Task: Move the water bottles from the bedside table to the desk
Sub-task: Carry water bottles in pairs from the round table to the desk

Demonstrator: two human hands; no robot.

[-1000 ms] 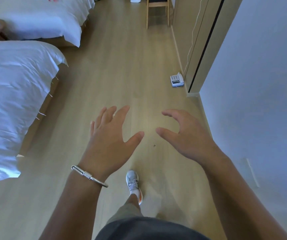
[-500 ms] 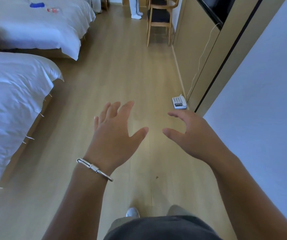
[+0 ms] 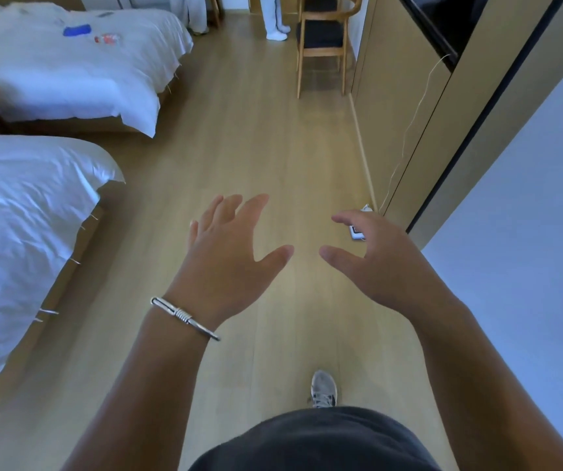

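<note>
Head view, hands (image 3: 302, 263) empty, spread

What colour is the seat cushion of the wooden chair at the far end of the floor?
Black, or very dark, on the wooden chair's seat cushion; the head view, the only one, shows it.

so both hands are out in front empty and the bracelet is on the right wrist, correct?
Not quite. The head view shows both hands out in front and empty, the left hand and the right hand with fingers spread over the wooden floor. But the silver bracelet sits on the left wrist, not the right one.
</note>
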